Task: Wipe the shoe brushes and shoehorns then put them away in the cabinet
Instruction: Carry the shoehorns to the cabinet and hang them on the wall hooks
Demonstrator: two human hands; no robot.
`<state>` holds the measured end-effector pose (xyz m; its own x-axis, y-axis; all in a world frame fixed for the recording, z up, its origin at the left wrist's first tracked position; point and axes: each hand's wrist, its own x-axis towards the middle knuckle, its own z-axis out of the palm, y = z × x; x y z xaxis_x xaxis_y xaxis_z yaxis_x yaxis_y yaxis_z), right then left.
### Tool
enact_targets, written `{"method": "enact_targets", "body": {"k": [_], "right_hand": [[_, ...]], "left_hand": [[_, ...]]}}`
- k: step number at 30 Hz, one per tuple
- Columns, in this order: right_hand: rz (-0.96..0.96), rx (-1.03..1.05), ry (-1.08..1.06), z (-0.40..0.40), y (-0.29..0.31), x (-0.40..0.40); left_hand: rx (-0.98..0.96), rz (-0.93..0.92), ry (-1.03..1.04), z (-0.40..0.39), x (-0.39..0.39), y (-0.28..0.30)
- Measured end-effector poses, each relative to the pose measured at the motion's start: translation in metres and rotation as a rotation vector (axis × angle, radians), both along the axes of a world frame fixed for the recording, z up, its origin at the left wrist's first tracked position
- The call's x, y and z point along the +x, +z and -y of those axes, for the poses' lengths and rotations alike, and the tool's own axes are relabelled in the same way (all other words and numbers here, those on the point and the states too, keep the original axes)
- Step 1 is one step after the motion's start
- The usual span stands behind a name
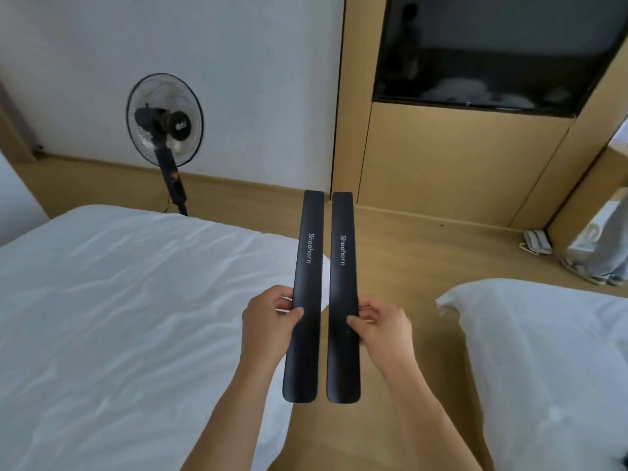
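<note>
Two long black shoehorns held up side by side, close but not touching, pointing away over the gap between two beds. Left shoehorn (304, 294) pinched about midway by the left hand (268, 322), thumb on top, fingers curled behind the edge. Right shoehorn (344, 294) pinched the same way by the right hand (382, 326). Both printed with "Shoehorn" in white lettering running lengthwise on the far half, rounded wider ends near, squared ends far. White bed (119, 317) on the left, another white duvet (543, 368) on the right, tan floor (407, 260) in between. Black pedestal fan (165, 120) far left against the white wall. Tan wood cabinet (458, 158) far right with a dark TV screen (492, 52) set in above it. Some white slippers and a pale bag at the far right edge, too small to make out properly.
</note>
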<state>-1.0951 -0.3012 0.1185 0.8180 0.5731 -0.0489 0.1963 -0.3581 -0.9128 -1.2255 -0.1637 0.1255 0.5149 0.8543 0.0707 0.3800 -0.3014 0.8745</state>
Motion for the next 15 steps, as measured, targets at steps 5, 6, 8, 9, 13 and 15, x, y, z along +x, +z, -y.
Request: {"method": "enact_targets", "body": {"k": [5,6,8,9,13,15], "right_hand": [[0.007,0.009,-0.038,0.006,0.001,0.094],[0.008,0.01,-0.04,0.008,0.002,0.112],[0.011,0.007,-0.043,0.01,0.005,0.148],[0.02,0.005,-0.05,0.01,0.006,0.165],[0.037,0.021,-0.107,0.005,0.009,0.227],[0.029,0.04,-0.136,-0.001,0.008,0.253]], "left_hand": [[0.034,-0.002,-0.05,0.001,0.099,0.009],[0.037,0.002,-0.052,0.001,0.119,0.01],[0.037,0.006,-0.055,0.002,0.158,0.013],[0.035,0.011,-0.061,0.002,0.176,0.015],[0.011,0.054,-0.088,0.0,0.243,0.019],[0.009,0.07,-0.105,-0.005,0.271,0.02]]}}
